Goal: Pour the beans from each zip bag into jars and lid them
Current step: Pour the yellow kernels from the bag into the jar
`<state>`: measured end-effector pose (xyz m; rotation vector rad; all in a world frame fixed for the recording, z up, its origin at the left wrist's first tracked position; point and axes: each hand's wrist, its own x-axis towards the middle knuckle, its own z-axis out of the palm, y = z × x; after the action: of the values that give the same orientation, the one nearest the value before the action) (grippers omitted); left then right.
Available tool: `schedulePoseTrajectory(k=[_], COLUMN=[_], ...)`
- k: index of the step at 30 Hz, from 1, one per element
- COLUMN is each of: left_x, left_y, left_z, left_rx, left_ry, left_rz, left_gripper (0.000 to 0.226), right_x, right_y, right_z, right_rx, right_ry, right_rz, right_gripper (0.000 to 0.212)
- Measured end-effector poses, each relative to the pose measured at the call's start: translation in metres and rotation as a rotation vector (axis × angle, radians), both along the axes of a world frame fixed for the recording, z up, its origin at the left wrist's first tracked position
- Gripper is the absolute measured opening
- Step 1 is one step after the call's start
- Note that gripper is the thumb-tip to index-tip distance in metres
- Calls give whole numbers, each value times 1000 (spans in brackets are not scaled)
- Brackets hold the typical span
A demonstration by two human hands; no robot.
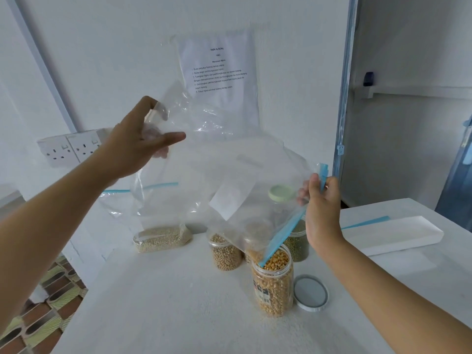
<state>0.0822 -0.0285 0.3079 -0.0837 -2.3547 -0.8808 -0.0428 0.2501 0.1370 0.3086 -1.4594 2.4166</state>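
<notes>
Upper left: left hand [138,141] raised on an outstretched arm, fingers curled round the closed end of clear zip bag [229,159]. Centre: bag mouth tipped into open corn jar [273,279], lid [310,292] just beside it on table [178,315]. Right: right hand [321,208] pinching blue zip strip [283,236]. Rear jars [226,251] partly veiled behind the plastic, contents hard to make out.

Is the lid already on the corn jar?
No, the corn jar stands open, with its lid lying beside it on the table.

Clear zip bag [229,157] tilted, blue mouth in open corn-filled jar [274,284].
</notes>
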Motion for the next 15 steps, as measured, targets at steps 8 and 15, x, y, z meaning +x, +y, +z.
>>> schedulePoseTrajectory(k=[8,15], left_x=[-27,-30], left_y=[38,45], left_z=[14,22], left_rx=[-38,-42], left_ry=[63,104], left_rz=[-42,-66], left_gripper=[43,43], right_x=[-8,-6], right_y=[7,8], right_z=[-3,-1], right_rx=[-88,9], right_ry=[-94,14], right_rz=[36,33], right_gripper=[25,26])
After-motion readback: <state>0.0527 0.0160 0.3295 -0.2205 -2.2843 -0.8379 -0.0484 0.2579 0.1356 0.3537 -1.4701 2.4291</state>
